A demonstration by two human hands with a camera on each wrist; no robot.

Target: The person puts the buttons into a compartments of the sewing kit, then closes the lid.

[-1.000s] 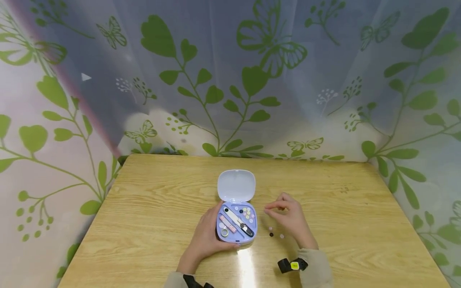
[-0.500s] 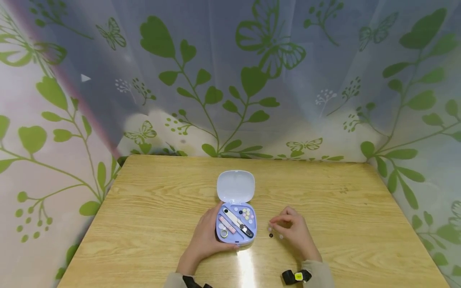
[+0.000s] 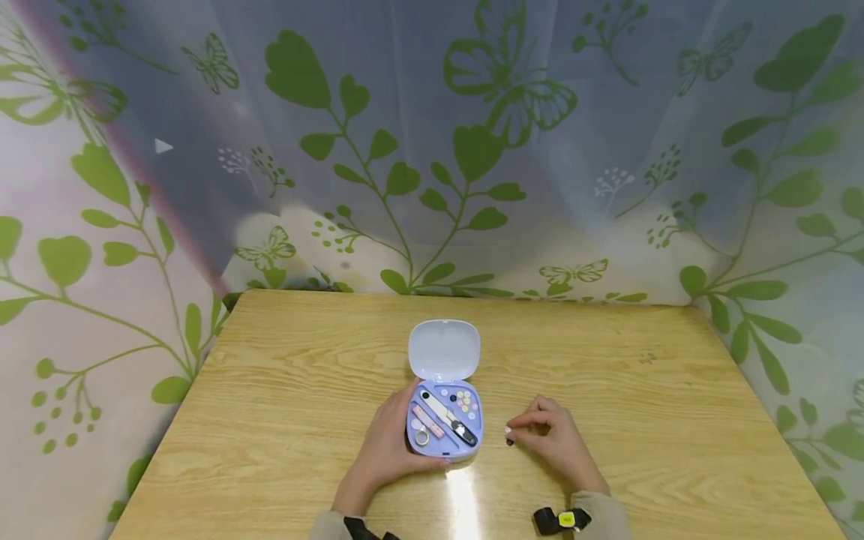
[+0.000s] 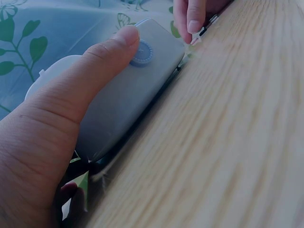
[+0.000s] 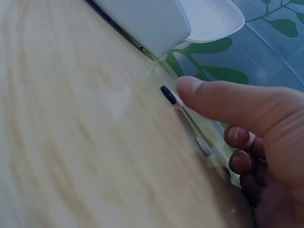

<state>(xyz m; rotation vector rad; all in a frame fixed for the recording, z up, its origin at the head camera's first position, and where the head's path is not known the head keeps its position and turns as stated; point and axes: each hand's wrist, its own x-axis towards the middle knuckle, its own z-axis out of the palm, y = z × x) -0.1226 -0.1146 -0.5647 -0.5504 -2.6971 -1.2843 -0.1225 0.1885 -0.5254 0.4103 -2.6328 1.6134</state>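
Observation:
A lilac sewing box (image 3: 478,431) stands on the table with its pale lid (image 3: 444,350) folded back. My left hand (image 3: 386,441) grips its left side, the thumb along the front wall, by the round blue catch (image 4: 142,53). Inside lie small buttons (image 3: 466,400), a slim white tool with a black end (image 3: 448,417), a pink strip (image 3: 428,421) and a ring (image 3: 421,437). Right of the box, my right hand (image 3: 550,435) pinches a pink button (image 3: 508,430) between thumb and forefinger, low over the table. Beside it is a black button (image 5: 167,95); a pale button (image 5: 204,146) lies below the thumb.
The wooden table (image 3: 290,360) reaches back to a curtain (image 3: 378,225) printed with green leaves and butterflies. A black band (image 3: 563,519) with a yellow face sits on the right wrist.
My right hand has moved down and slightly right from beside the box to the loose buttons, and its fingertips have closed on the pink one. The left hand and the box stay put.

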